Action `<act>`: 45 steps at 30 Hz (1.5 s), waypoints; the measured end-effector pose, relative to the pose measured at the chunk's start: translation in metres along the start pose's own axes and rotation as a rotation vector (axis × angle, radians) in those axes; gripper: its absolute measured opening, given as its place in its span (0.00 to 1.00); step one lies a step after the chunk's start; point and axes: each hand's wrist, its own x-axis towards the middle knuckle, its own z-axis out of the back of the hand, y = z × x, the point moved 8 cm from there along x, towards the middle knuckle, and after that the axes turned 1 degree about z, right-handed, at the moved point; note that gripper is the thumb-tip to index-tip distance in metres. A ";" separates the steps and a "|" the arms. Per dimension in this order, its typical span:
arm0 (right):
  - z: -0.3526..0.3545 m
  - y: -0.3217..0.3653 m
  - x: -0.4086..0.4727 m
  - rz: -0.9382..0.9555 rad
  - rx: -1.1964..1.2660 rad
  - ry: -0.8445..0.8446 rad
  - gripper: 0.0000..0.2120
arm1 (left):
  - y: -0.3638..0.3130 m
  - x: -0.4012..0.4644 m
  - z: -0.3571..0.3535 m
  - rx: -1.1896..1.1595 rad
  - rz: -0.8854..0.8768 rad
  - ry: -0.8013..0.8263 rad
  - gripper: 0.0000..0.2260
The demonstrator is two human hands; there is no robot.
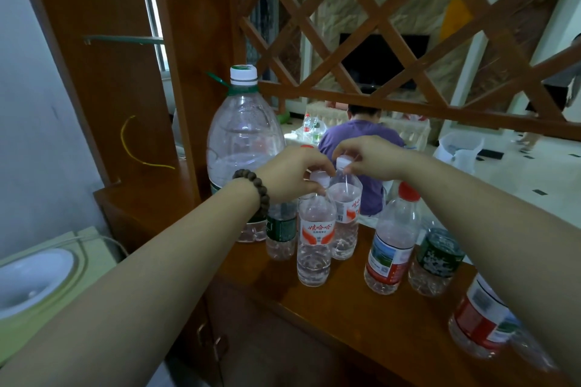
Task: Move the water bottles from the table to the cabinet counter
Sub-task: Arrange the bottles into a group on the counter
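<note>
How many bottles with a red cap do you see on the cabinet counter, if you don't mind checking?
2 that show: one bottle standing right of the held pair, and a cap peeking behind the left hand. The right arm hides other bottles' tops, so there may be more.

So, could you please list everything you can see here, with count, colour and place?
large water jug: one, clear with white cap, back left of the cabinet counter.
white-capped bottles: two, clear with red-and-white labels, counter centre, side by side.
green-label bottles: two, clear, one behind the left wrist, one at right.
red-cap bottle: one, clear, right of centre.
red-label bottle: one, counter's right end, partly hidden.
lattice screen: one, brown wood, behind the counter.
seated person: one, purple shirt, beyond the screen.
bead bracelet: one, brown, left wrist.
left hand: fingers pinch the nearer cap.
right hand: fingers pinch the farther cap.
</note>
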 end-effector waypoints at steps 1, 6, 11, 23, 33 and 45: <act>-0.001 0.000 0.002 0.000 0.012 -0.002 0.17 | 0.001 0.000 0.000 -0.008 0.002 0.002 0.15; -0.005 0.003 0.007 0.003 0.089 -0.015 0.16 | 0.007 0.000 0.000 -0.055 0.021 -0.009 0.14; -0.008 0.006 0.009 0.009 0.165 -0.047 0.16 | 0.009 0.000 0.000 -0.081 0.023 0.007 0.14; -0.012 0.008 0.013 0.029 0.209 -0.049 0.18 | 0.011 0.000 -0.002 -0.042 0.017 -0.016 0.14; 0.017 -0.006 -0.022 -0.031 0.276 -0.084 0.23 | -0.004 -0.005 0.008 -0.054 0.005 -0.118 0.19; 0.069 -0.076 -0.153 -0.248 0.157 -0.217 0.15 | -0.084 0.023 -0.014 -0.068 -0.171 -0.194 0.14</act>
